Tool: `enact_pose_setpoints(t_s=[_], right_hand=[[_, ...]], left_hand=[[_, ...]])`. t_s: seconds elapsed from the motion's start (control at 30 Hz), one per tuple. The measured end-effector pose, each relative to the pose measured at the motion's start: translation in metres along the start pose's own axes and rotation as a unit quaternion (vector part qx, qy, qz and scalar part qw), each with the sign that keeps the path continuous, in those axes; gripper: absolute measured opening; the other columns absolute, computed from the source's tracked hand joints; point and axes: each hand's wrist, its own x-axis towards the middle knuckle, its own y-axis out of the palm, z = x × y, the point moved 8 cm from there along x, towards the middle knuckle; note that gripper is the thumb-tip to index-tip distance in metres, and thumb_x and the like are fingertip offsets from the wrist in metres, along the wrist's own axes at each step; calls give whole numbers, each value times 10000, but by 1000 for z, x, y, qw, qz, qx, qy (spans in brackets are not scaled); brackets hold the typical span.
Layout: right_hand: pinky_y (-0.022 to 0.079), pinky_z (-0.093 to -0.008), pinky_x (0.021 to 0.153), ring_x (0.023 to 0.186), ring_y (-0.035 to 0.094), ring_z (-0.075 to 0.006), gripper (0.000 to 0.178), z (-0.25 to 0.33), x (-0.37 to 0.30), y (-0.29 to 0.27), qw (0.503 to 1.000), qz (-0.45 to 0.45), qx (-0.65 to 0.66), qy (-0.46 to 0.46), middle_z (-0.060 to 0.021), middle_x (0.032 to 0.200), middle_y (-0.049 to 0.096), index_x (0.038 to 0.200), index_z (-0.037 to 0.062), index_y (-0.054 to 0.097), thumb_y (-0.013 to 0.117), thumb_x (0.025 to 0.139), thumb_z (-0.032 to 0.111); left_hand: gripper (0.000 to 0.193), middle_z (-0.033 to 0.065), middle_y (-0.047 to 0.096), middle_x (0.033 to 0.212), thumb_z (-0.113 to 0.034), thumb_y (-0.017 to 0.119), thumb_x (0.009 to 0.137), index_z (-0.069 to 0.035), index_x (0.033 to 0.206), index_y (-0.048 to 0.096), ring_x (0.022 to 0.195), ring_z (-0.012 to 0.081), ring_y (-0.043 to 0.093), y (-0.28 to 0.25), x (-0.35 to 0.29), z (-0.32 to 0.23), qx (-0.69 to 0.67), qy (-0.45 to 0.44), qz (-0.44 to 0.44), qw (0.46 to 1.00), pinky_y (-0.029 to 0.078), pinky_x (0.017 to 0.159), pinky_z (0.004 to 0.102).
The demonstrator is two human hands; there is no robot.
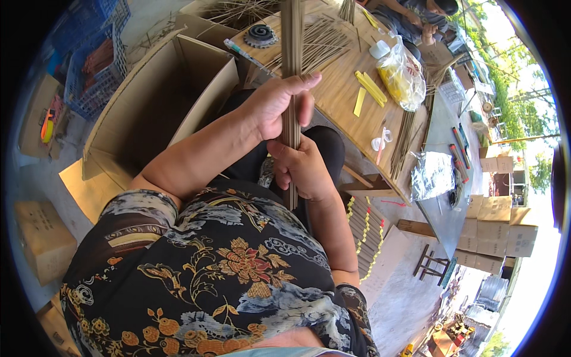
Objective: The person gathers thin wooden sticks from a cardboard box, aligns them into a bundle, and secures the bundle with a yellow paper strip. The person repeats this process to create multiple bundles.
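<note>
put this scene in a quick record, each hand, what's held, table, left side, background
left hand: around the bundle of sticks, higher in the picture
right hand: gripping the same bundle, nearer its lower end
table: wooden, with yellow strips, a clear plastic bag, loose sticks
left side: open cardboard box, blue crates
background: another person, stacked boxes

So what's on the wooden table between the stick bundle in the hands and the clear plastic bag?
In the head view, yellow strips and some loose thin sticks lie between the stick bundle and the clear plastic bag.
</note>
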Motion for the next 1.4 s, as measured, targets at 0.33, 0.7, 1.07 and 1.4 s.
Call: enact_pose_setpoints(t_s=[0.33,0.7,1.07,1.4], right_hand=[[441,-319,465,494,553,-166,257,23,-1,-10,865,-201,-416,-197,-111,602,551,787,-7,449,585,807,210],[415,-274,414,456,525,-114,256,9,1,0,980,-35,-171,-95,-50,561,522,759,14,445,613,805,201],[407,-262,413,449,507,-104,296,2,-2,10,995,77,-64,-4,-39,551,506,740,18,419,617,809,228],[358,-225,341,363,433,-99,199,4,-4,7,997,32,-62,-34,-13,511,458,753,46,439,582,816,169]], left_hand=[[236,-41,441,508,-274,589,838,-133,692,469,415,56,407,-16,-2,-35,-4,120,-60,991,342,415,203],[333,-61,363,490,-278,490,894,-141,608,387,395,38,339,8,-6,-46,11,124,61,990,295,389,189],[331,-50,381,490,-267,531,873,-139,593,409,403,47,355,0,-2,-52,-7,116,51,992,294,393,199],[265,-13,465,590,-324,517,875,-99,740,481,495,68,427,-1,0,-49,13,117,25,993,360,480,210]])
